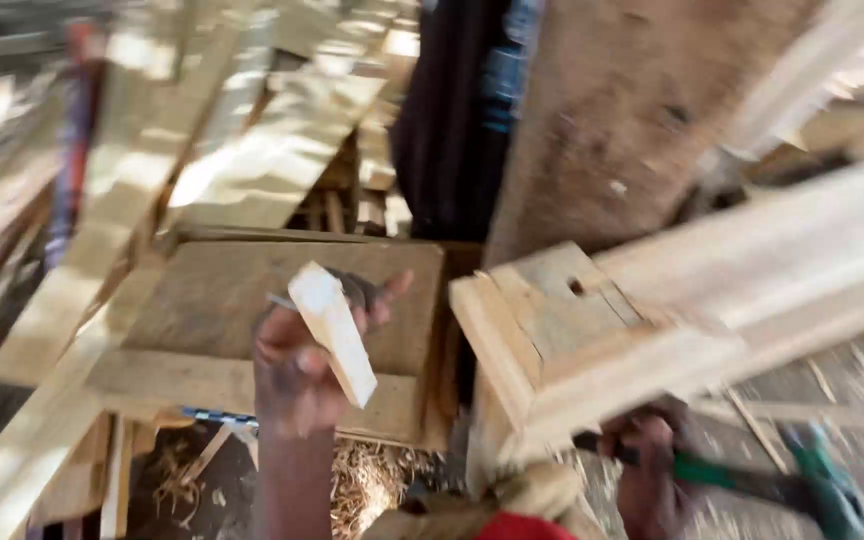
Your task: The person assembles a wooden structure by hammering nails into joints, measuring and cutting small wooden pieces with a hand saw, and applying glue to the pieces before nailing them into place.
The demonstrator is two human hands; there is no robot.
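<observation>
Left hand: the left hand (302, 375) is raised at about 6 o'clock of the view, fingers curled and pinching a small wooden block (333, 330); a thin metal piece, perhaps a nail, sticks out at the hand's 10 o'clock, too blurred to name for sure.

Wooden block: pale, short and rectangular, tilted so its upper end leans to 11 o'clock; it stands in front of the fingers and the thumb side clamps it from behind, so block and hand are touching.

Right hand: the right hand (647, 470) sits low at 5 o'clock, closed around the dark grip of a green-handled tool (752, 480), whose handle runs off toward 3 o'clock; what kind of tool it is I cannot tell through the blur.

Wooden frame: a pale moulded wooden frame (592, 340) lies just above the right hand, at its 12 o'clock, its mitred corner pointing toward the left hand; frame and block are near but apart.

Tabletop: a rough brown board tabletop (202, 300) lies behind the left hand, at its 11 o'clock, with its edge below the block.

Surroundings: long pale planks (152, 150) lean at 10 o'clock; a broad brown board (632, 110) stands at 1 o'clock; wood shavings (372, 480) litter the ground between the two hands.
</observation>
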